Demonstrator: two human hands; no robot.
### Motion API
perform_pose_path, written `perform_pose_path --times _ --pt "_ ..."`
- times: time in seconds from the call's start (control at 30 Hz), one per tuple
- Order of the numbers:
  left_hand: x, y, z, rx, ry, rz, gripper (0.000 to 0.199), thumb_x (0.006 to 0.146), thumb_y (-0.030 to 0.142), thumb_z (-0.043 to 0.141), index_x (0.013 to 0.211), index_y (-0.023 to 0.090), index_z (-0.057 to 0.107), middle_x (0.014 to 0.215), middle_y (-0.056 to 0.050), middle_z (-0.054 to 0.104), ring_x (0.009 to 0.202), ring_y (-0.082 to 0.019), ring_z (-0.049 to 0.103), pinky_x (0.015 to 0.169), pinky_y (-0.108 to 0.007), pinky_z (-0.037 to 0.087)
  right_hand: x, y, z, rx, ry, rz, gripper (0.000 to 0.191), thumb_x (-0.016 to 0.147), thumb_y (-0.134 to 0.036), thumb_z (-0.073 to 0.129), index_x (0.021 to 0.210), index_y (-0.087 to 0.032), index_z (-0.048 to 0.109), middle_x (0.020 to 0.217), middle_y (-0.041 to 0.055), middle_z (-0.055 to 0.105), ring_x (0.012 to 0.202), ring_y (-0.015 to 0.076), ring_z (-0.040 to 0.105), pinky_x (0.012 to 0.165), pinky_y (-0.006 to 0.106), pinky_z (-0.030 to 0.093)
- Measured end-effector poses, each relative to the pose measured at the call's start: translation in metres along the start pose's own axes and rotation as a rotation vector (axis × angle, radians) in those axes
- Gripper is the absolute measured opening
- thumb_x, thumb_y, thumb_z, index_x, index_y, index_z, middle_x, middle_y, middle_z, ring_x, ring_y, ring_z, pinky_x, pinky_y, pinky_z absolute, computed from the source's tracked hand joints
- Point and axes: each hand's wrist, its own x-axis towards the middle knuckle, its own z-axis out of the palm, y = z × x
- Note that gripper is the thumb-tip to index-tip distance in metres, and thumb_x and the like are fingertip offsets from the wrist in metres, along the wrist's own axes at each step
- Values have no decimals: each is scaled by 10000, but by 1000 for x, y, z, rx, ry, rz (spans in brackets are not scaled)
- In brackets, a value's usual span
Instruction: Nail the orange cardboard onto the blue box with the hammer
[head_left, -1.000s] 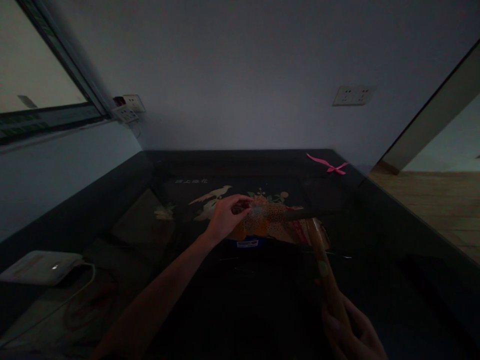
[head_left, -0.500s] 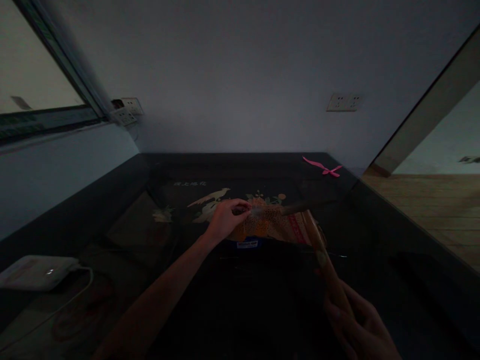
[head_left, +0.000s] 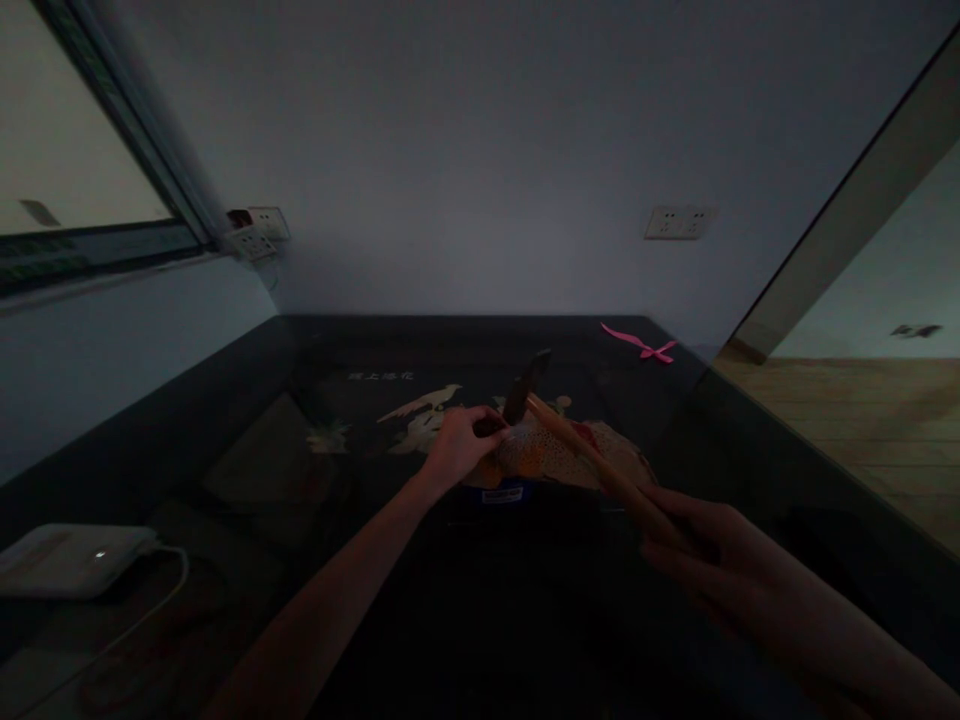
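Observation:
My right hand [head_left: 701,545] is closed around the wooden handle of a hammer [head_left: 592,460]. The hammer's dark head is just beside the fingertips of my left hand [head_left: 469,440]. That hand's thumb and forefinger pinch together at the left end of a speckled orange-brown package [head_left: 551,455] with a red patch and a blue label along its front edge. A small pale, shiny spot shows at the pinched fingertips; what they hold is too dim to make out. The package lies on the dark table [head_left: 487,620], partly behind the hammer handle.
A white device [head_left: 75,560] with a cable lies at the table's left. A pink ribbon [head_left: 649,350] rests near the back right corner. Behind stands a pale wall with sockets [head_left: 677,222]. Bird and flower pictures [head_left: 420,405] decorate the tabletop.
My right hand has swung the hammer leftward, bringing its head from the package's right side to beside my left fingertips. The left hand keeps its pinch in nearly the same place.

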Motion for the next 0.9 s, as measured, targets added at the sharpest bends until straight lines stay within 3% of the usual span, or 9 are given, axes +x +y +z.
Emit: perform_pose_path --times 0.1,0.17,0.33,0.5,0.73,0.9 --pt "0 2 0 5 -9 -10 63 745 167 649 797 162 683 784 -23 716 724 -153 668 710 -260 519 -3 -10 1 1 25 -5 557 752 -441 646 1256 -210 597 686 -1 589 510 135 520 385 197 439" --pt "0 4 -1 -9 -17 -14 55 743 162 647 787 158 679 785 -24 715 720 -149 666 709 -255 516 -1 -18 1 4 -16 -14 532 774 -427 622 1266 -228 587 613 -29 539 454 115 468 347 182 396" --pt "0 5 -2 26 -11 -28 81 743 208 650 798 157 682 789 -28 718 726 -165 664 682 -260 512 6 -25 1 -32 -110 -114 405 751 -359 628 1133 -237 685 649 -8 593 482 126 513 380 191 435" --pt "1 0 -1 -20 -30 -24 87 746 197 638 798 146 686 813 -44 720 743 -159 669 719 -256 509 2 -23 2 2 -61 -36 512 764 -421 627 1243 -242 608 600 -33 521 435 106 445 338 177 391" --pt "1 3 -4 33 -40 -17 106 728 216 655 806 156 694 792 -31 721 735 -178 665 681 -270 510 4 -18 3 -46 -93 17 531 761 -442 619 1240 -212 605 654 -8 568 463 125 484 367 209 416" --pt "0 5 -4 28 -41 -3 62 744 189 636 761 163 691 793 -39 724 748 -168 668 732 -266 509 0 -20 1 4 -33 0 567 738 -441 654 1253 -211 597 686 -8 578 513 135 509 387 204 429"
